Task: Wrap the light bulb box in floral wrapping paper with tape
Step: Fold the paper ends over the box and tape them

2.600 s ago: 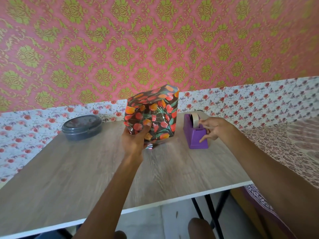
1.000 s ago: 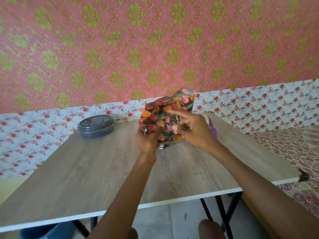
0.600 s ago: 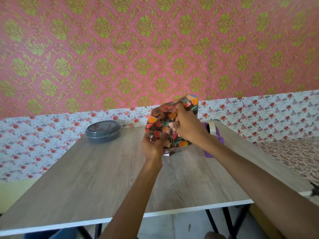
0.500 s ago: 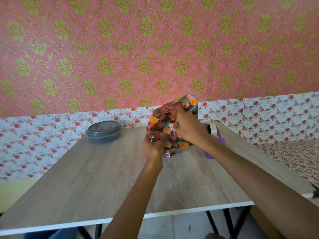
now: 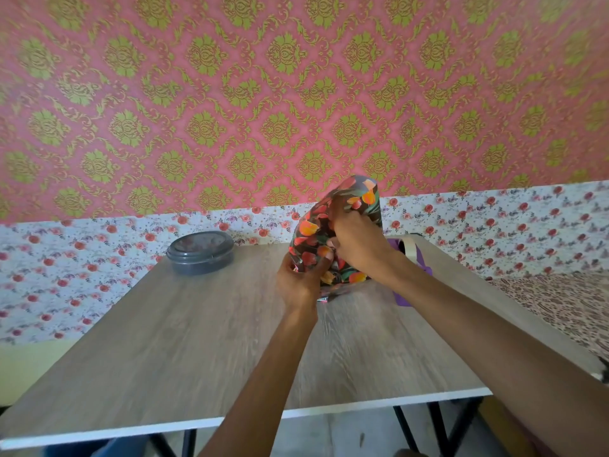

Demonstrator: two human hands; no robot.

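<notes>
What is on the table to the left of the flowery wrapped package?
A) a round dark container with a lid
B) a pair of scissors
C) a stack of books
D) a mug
A: a round dark lidded container stands on the table, to the left of the wrapped box.

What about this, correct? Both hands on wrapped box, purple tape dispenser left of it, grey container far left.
Wrong side. The head view shows the purple tape dispenser right of the wrapped box. The left hand and right hand both hold the box; grey container far left.
</notes>
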